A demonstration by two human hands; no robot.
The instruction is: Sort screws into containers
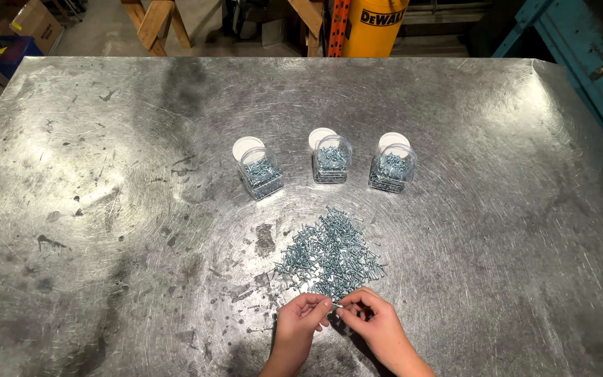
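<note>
Fingers: the fingertips (326,304) of the left hand (300,322) and those of the right hand (375,322) meet at the near edge of the table, pinched almost closed on a single small screw (336,306). Both hands appear to share the hold; which has the firmer grip cannot be told.

Screw: silver, tiny. It seems to lie roughly crosswise between the two sets of fingertips, long axis left to right. Which end bears the head is too small to tell.

Screw pile (331,255): loose heap of like screws, just beyond the hands, its near fringe close to the fingertips. Both hands are about equally near.

Jars: three clear plastic jars, left (261,174), middle (332,163) and right (392,169), open, part-filled with screws, in a row beyond the pile. A white lid (246,147) lies behind each.

Table (106,209): scuffed sheet metal.
</note>
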